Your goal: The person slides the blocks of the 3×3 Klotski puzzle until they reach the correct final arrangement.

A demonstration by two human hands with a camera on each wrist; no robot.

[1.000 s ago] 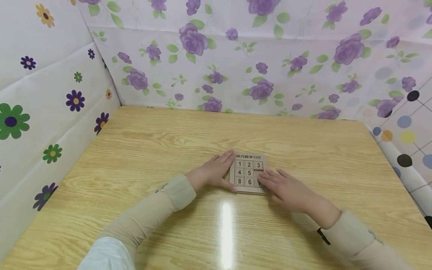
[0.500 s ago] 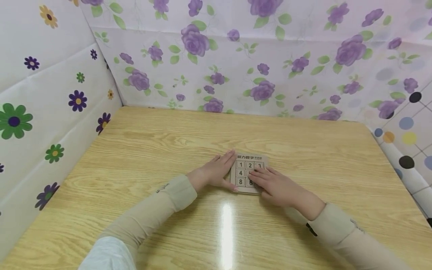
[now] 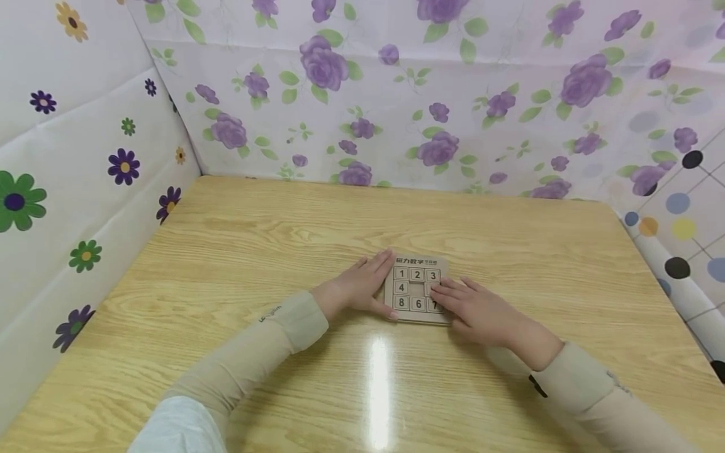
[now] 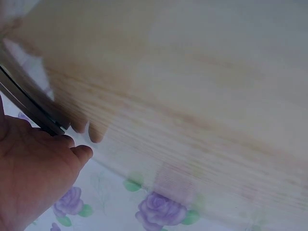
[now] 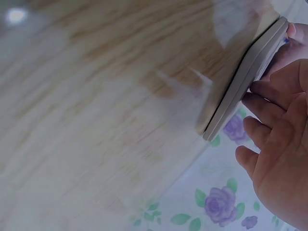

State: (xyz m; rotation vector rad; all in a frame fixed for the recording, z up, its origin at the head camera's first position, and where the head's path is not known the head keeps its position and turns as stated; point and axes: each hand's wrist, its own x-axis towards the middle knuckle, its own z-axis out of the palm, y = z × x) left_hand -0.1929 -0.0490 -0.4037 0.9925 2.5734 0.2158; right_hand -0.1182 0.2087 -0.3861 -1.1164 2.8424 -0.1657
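A flat number slide puzzle (image 3: 419, 317) lies on the table, with dark lettering along its top. Its gap (image 3: 416, 289) is at the centre of the grid. Tiles 1, 2, 3, 4, 8, 6 and part of 7 show. My left hand (image 3: 365, 286) rests along the board's left side, index finger by the top corner and thumb by the lower one. The fingertips of my right hand (image 3: 481, 313) touch a tile at the right of the middle row and cover its number. In the right wrist view, the board's edge (image 5: 245, 72) appears beside the extended fingers.
The wood-grain table (image 3: 294, 220) surrounds the puzzle, with a bright glare streak in front. A purple-flowered cloth (image 3: 385, 113) hangs at the back. Patterned sheets (image 3: 73, 163) cover the left side and the right side.
My right hand moved left over the middle tile, then back right. Tile 5 has gone from the centre, and a tile now sits at the right of that row. My left hand stays put.
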